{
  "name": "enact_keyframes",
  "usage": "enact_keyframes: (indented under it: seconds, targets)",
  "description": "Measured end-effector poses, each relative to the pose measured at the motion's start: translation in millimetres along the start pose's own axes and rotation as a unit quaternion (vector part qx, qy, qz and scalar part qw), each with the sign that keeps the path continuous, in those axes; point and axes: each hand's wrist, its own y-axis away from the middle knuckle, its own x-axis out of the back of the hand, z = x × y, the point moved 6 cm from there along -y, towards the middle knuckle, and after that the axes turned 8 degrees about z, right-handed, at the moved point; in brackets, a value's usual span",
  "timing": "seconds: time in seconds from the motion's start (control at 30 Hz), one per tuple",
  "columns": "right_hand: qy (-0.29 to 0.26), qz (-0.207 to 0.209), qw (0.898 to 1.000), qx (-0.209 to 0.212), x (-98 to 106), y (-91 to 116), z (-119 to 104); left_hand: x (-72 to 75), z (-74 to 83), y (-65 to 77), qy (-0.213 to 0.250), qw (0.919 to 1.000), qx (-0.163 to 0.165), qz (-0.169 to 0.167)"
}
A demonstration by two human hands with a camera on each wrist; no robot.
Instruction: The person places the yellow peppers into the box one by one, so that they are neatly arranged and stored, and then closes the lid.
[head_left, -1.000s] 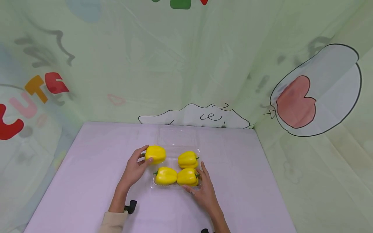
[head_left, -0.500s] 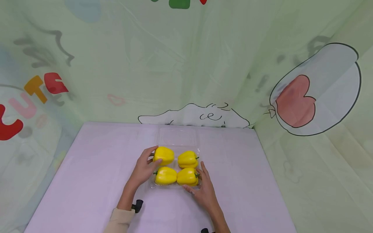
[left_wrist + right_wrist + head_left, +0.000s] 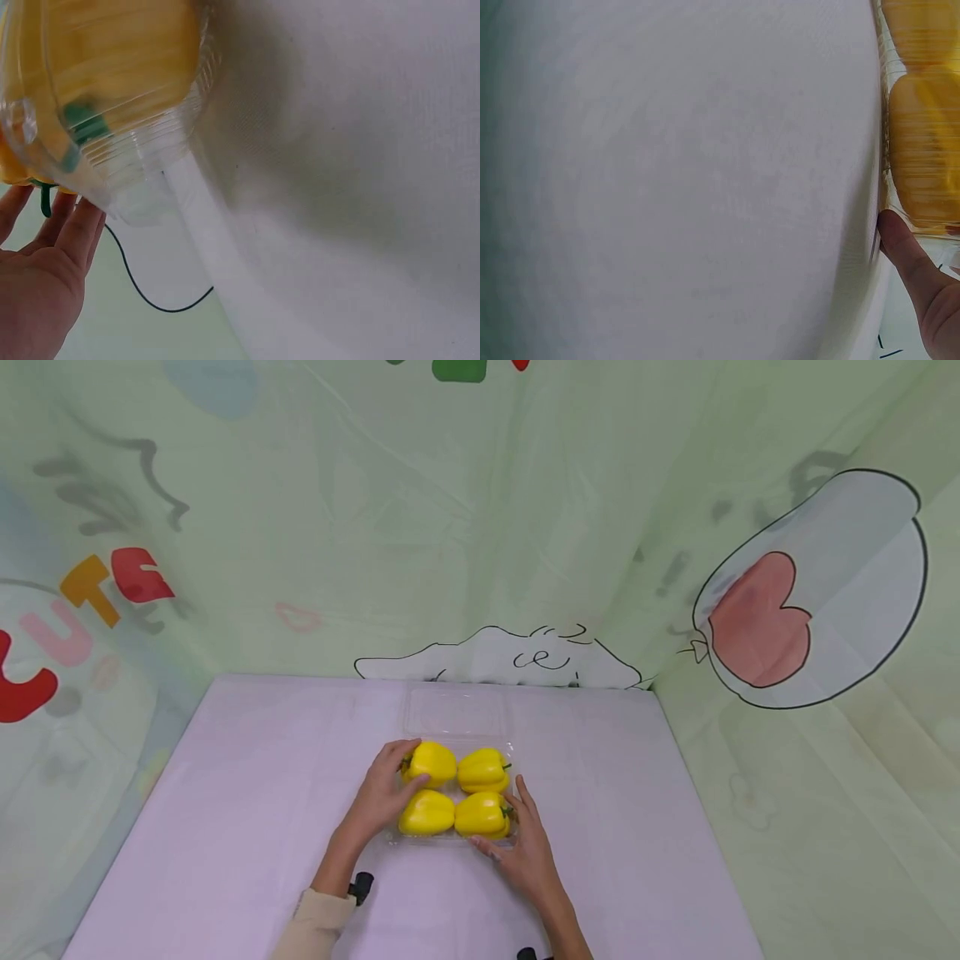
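Note:
A clear plastic clamshell box (image 3: 393,837) lies with its lid folded back. My left hand (image 3: 381,787) holds a yellow bell pepper (image 3: 435,763) at the box's back left, thumb in front and fingers behind its green stem. Three more yellow bell peppers sit in the box: front left (image 3: 427,813), front right (image 3: 482,816) and back right (image 3: 483,770). My right hand (image 3: 527,852) grips the front right corner of the box, with its thumb (image 3: 900,244) against the front rim. In the left wrist view, the box wall (image 3: 150,142) covers part of the peppers.
The lid (image 3: 455,710) lies flat towards the back of the table (image 3: 600,827). A printed cloth (image 3: 375,527) rises behind the table and along both sides. Black wrist mounts (image 3: 362,888) show near both forearms.
My left hand has moved right and slightly nearer with its bell pepper, from beside the box's left edge into the back left space. My right hand has stayed at the corner.

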Motion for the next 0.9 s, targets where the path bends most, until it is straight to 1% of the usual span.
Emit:
enact_keyframes:
  seconds: [0.27,0.4,0.6,0.67,0.77,0.9]
  targets:
    - [0.001,-0.003,1.000,-0.006,-0.7,-1.3,-0.7,-0.6,4.4,-0.3,-0.033,0.9992,-0.016,0.013]
    - [0.005,-0.002,1.000,-0.007,-1.1,-1.3,-0.5,-0.7,5.3,-0.8,-0.047,0.9987,-0.018,0.002]
    - [0.005,-0.002,1.000,-0.008,-1.5,-1.1,-0.2,-0.8,7.5,-0.9,-0.063,0.9978,-0.003,-0.019]
    - [0.003,-0.001,1.000,-0.009,-1.4,-1.1,0.2,-0.3,7.6,-1.0,-0.071,0.9972,-0.003,-0.022]
    - [0.001,0.000,1.000,-0.007,-1.3,-0.7,0.4,1.6,7.5,-1.0,-0.082,0.9964,-0.012,-0.021]
    - [0.003,0.001,1.000,-0.003,-0.4,-0.2,0.4,5.3,8.9,-0.3,-0.088,0.9956,-0.029,-0.009]
